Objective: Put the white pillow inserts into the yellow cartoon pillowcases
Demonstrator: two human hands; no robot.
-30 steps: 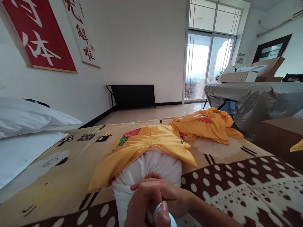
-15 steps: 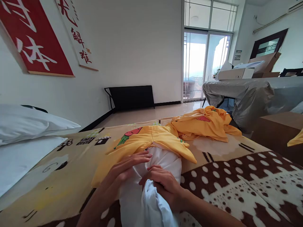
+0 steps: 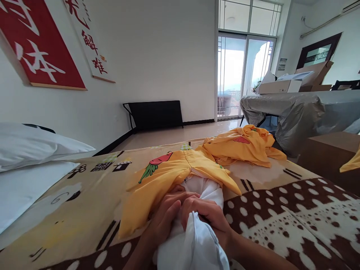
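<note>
A white pillow (image 3: 194, 247), bunched into a narrow roll, points away from me on the bed. Its far end lies under the opening of a yellow carrot-print cloth (image 3: 160, 180) spread on the blanket. My left hand (image 3: 173, 208) is closed around the pillow's left side, close to the edge of the yellow cloth. From the right, my right hand (image 3: 206, 213) grips the top of the same roll with curled fingers. The two hands nearly touch. Behind the cloth, a second yellow carrot-print cloth (image 3: 242, 146) lies crumpled.
White pillows (image 3: 36, 150) are stacked at the left. Beneath everything spreads a beige and brown patterned blanket (image 3: 92, 202). To the right stand a brown box (image 3: 332, 150) and a plastic-covered table (image 3: 298, 103) with cartons. A black folded frame (image 3: 156, 114) leans against the far wall.
Both hands have moved slightly right and closed more tightly on the white pillow; my left hand's fingers were straighter before. The pillow and near yellow cloth have shifted right.
</note>
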